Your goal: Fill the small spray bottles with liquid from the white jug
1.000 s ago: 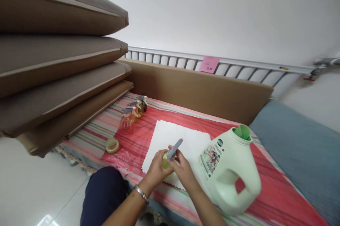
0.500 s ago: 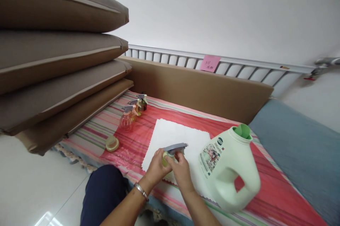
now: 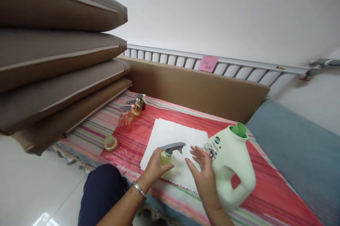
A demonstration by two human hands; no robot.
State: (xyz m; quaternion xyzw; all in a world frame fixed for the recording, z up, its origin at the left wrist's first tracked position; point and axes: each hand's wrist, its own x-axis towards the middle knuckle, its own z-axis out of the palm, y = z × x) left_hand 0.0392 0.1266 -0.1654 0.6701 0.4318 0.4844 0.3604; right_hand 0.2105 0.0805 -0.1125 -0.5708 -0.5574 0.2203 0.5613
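My left hand [image 3: 155, 166] is wrapped round a small yellow-green spray bottle [image 3: 166, 156] with a grey trigger head, held upright over a white cloth [image 3: 175, 137]. My right hand [image 3: 203, 171] hovers just to the right of the bottle, fingers spread, holding nothing. Behind my right hand stands a large pale green detergent jug [image 3: 233, 164] with its green spout uncovered.
Three small spray bottles [image 3: 131, 111] stand in a row at the back left of the striped red cover [image 3: 265, 197]. A round yellowish cap [image 3: 110, 143] lies near the left edge. Stacked brown cushions [image 3: 58, 63] loom at left; a blue cushion [image 3: 294, 155] at right.
My right hand has let go of the grey trigger head and pulled back to the right, fingers opening. The trigger head now sits level on the bottle.
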